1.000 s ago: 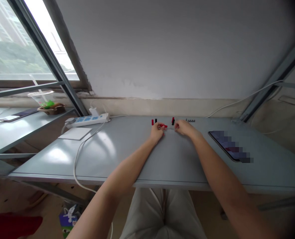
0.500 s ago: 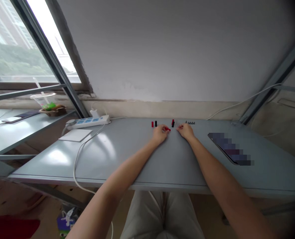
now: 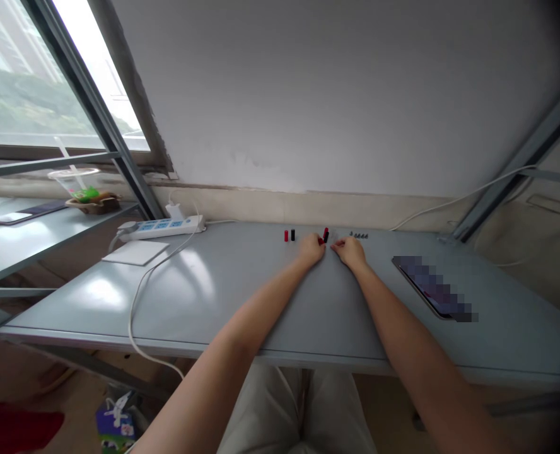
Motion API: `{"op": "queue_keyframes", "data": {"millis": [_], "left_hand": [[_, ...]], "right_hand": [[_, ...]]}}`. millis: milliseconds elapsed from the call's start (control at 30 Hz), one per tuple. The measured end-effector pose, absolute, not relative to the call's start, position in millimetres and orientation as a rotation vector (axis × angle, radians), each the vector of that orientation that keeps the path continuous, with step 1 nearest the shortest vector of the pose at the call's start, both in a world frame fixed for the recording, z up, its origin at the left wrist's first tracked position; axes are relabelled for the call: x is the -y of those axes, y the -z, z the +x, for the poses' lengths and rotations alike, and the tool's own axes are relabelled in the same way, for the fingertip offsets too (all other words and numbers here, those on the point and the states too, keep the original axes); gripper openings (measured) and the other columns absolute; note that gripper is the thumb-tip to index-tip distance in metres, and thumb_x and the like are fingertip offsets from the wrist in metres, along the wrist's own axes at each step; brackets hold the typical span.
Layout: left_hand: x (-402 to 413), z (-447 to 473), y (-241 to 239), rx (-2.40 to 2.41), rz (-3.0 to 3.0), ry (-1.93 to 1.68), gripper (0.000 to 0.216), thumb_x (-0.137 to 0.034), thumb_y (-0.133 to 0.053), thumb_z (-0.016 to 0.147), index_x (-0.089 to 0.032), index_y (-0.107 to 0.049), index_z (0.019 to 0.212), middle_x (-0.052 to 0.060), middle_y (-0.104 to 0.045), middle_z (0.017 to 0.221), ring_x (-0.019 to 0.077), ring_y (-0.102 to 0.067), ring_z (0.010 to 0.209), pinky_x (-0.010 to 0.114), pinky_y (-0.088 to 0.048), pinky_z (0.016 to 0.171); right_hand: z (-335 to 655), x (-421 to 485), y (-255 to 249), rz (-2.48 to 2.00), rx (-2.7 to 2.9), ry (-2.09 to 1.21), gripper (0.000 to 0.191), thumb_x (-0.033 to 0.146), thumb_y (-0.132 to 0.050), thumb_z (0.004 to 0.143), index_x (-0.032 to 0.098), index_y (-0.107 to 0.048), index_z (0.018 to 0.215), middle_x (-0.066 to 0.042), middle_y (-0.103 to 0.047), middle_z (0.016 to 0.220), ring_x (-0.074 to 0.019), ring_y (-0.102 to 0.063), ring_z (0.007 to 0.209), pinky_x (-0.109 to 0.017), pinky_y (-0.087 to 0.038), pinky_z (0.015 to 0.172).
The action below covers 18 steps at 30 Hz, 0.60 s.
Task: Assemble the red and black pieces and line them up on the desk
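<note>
My left hand (image 3: 312, 250) is closed around a small red piece (image 3: 321, 241), mostly covered by the fingers. Facing it, a short gap away, my right hand (image 3: 352, 252) has its thumb and fingertips pinched together low over the tabletop. Whatever is between them is too small to tell. Just beyond the hands, a black cylinder (image 3: 326, 236) and a red cylinder (image 3: 326, 230) appear close together. Left of my left hand stand another red cylinder (image 3: 286, 236) and another black cylinder (image 3: 292, 234). Several small dark pieces (image 3: 360, 236) lie in a row behind my right hand.
A phone-like device (image 3: 422, 287) with a blurred screen lies on the grey table (image 3: 242, 284) at right. At left are a power strip (image 3: 166, 227), a white flat pad (image 3: 135, 253) and a white cable (image 3: 132, 309) hanging over the front edge. The wall (image 3: 308, 120) rises behind.
My left hand has moved right with the red piece, closer to the black and red cylinders and to my right hand. The right hand keeps its pinch. The view has shifted slightly.
</note>
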<state>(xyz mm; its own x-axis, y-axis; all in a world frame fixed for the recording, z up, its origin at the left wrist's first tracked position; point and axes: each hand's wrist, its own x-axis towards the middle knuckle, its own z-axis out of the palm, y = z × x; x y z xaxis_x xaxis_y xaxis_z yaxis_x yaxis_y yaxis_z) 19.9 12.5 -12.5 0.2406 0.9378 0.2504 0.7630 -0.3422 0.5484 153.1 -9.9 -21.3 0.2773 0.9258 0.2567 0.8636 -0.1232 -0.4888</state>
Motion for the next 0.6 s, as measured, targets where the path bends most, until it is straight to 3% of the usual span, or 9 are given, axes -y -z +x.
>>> {"op": "queue_keyframes", "data": {"millis": [600], "left_hand": [[-22, 32, 19, -1.628, 2.239, -0.708, 0.021, -0.029, -0.056, 0.074, -0.015, -0.066, 0.087, 0.011, -0.066, 0.090, 0.0205, -0.058, 0.086, 0.030, -0.044, 0.077]], "right_hand": [[151, 12, 18, -2.023, 1.601, -0.182, 0.024, 0.036, -0.059, 0.073, 0.019, -0.069, 0.087, -0.010, -0.067, 0.086, -0.0188, -0.061, 0.083, -0.026, -0.043, 0.070]]}}
